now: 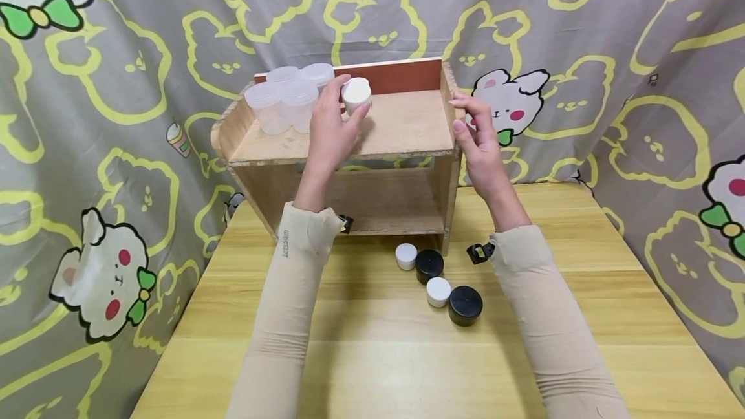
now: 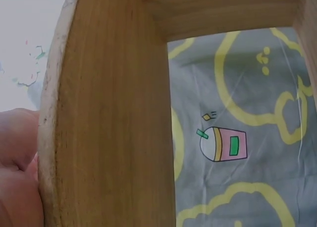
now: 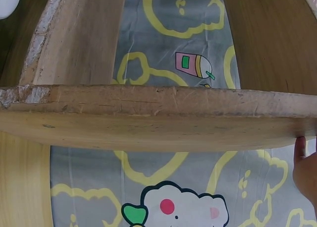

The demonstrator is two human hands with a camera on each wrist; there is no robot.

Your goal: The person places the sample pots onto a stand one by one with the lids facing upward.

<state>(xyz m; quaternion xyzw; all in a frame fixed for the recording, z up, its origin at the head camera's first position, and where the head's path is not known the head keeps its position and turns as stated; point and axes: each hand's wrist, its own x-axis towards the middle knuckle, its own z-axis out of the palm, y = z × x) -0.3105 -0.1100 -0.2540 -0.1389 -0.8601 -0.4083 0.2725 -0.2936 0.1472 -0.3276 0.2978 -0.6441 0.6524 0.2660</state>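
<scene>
My left hand (image 1: 334, 123) pinches a small white round jar (image 1: 357, 94) between thumb and fingers, over the top of a wooden shelf unit (image 1: 407, 118). Just left of that hand, several translucent plastic jars (image 1: 264, 105) stand grouped on the same top board. My right hand (image 1: 482, 147) touches the unit's right side panel, fingertips at its upper edge. In the right wrist view, a fingertip (image 3: 300, 147) meets the outer face of the panel (image 3: 163, 128). The left wrist view shows the unit's wooden board (image 2: 109, 113) and part of a hand (image 2: 19, 162); the white jar is hidden there.
Two small white jars (image 1: 405, 256) and two larger black jars (image 1: 465, 306) stand on the wooden table (image 1: 396, 367), in front of the unit's right end. A patterned grey curtain (image 1: 279, 24) hangs close behind and along both sides.
</scene>
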